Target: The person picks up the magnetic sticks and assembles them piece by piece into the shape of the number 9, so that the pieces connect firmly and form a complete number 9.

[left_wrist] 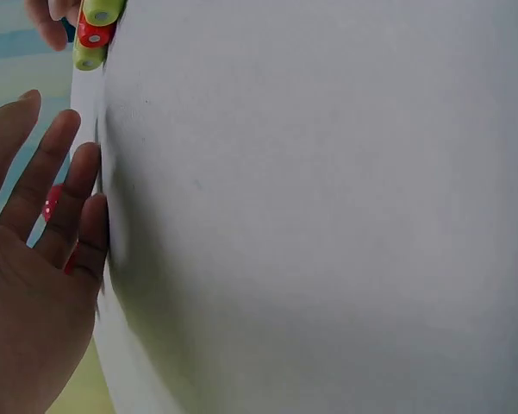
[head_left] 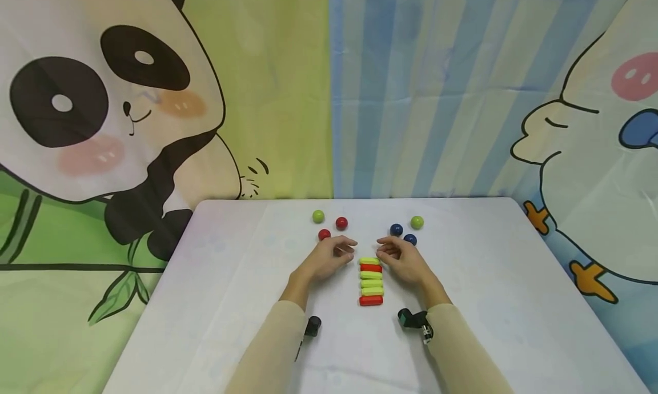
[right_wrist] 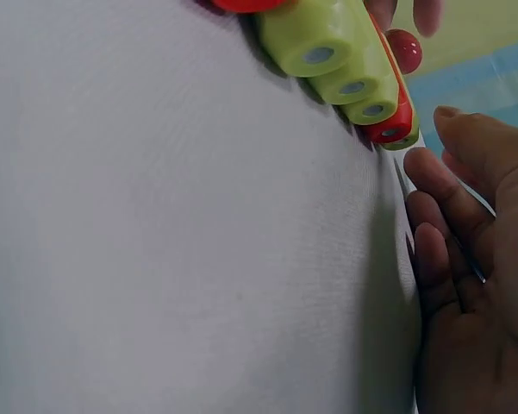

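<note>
A column of short yellow-green rods (head_left: 371,283) and red rods (head_left: 371,300) lies side by side on the white table. Their round ends, each with a greyish spot, show in the right wrist view. Left of the column's far end, my left hand (head_left: 331,256) hovers with loosely bent fingers and nothing in them. My right hand (head_left: 406,261) is on the other side, its fingertips close to the farthest yellow-green rod (head_left: 369,261). In the right wrist view its fingers are extended and appear apart from the rods. Whether any fingertip touches cannot be told.
Behind my left hand are two red balls (head_left: 341,223) and a green ball (head_left: 318,216). Beyond my right hand sit two blue balls (head_left: 396,229) and another green ball (head_left: 417,222). A cartoon-printed curtain (head_left: 288,97) hangs behind the white table (head_left: 514,302).
</note>
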A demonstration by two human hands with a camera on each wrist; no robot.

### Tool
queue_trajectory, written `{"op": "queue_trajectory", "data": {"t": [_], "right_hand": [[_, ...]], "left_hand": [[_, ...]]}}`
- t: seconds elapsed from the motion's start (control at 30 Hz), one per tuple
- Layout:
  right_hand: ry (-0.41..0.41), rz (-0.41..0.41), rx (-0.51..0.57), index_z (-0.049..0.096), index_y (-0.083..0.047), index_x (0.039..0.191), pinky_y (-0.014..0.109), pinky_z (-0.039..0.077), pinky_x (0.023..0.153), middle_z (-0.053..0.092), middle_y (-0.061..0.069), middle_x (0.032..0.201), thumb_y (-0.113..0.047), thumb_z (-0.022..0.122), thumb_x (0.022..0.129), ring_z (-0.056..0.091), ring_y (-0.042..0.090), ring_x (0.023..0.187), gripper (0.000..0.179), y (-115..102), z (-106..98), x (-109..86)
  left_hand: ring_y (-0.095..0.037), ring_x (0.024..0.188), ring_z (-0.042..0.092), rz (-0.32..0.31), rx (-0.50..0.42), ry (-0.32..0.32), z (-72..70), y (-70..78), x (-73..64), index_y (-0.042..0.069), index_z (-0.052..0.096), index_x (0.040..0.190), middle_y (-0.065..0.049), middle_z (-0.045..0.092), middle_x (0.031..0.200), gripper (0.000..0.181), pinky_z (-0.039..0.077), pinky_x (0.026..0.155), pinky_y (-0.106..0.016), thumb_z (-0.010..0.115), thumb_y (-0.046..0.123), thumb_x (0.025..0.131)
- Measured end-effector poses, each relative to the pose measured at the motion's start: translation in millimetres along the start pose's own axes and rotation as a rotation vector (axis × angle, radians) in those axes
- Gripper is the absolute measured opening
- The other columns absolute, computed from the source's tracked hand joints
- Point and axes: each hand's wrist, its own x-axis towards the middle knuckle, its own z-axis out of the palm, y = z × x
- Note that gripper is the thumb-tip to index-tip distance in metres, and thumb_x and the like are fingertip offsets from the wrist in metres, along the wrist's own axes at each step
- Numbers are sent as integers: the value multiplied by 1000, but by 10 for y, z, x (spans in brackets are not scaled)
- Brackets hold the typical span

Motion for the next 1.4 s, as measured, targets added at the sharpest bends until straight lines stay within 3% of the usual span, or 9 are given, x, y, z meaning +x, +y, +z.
{"op": "queue_trajectory", "data": {"t": [0.3, 0.63, 0.93, 1.17, 1.4], "right_hand": [[-33, -33, -20, 74, -13, 119, 33, 50, 85, 72, 1, 111, -22, 71, 98, 61, 17, 94, 23, -11, -25, -1], [-43, 7, -61, 75, -17, 115, 32, 49, 84, 71, -1, 108, -27, 70, 99, 59, 17, 92, 20, -33, -30, 29], [-98, -1, -52, 73, -16, 118, 36, 50, 88, 73, -1, 110, -29, 70, 99, 62, 16, 95, 23, -57, -26, 38], [-96, -14, -66, 75, -17, 114, 37, 51, 90, 72, -3, 107, -25, 72, 98, 62, 15, 96, 18, -47, -18, 77], [-80, -30, -102, 76, -20, 109, 36, 52, 88, 71, -4, 104, -21, 74, 96, 60, 17, 92, 13, -92, 3, 77]], "left_hand": [[-10, 103, 63, 0, 97, -4, 98, 32, 57, 19, 70, 127, 9, 70, 107, 27, 50, 100, -34, 68, 22, 100], [-11, 98, 59, 20, 220, -14, 154, 111, 86, 25, 73, 116, 11, 66, 100, 18, 48, 98, -37, 67, 25, 99], [-10, 98, 58, -1, 258, 1, 190, 82, 96, 25, 73, 112, 14, 65, 95, 14, 40, 103, -47, 68, 28, 99], [-12, 97, 56, 3, 248, 15, 183, 83, 103, 23, 72, 112, 12, 64, 95, 14, 47, 95, -36, 70, 25, 99], [-13, 97, 53, 58, 448, 28, 179, 79, 134, 26, 72, 113, 11, 66, 100, 15, 46, 92, -36, 70, 29, 98]]}}
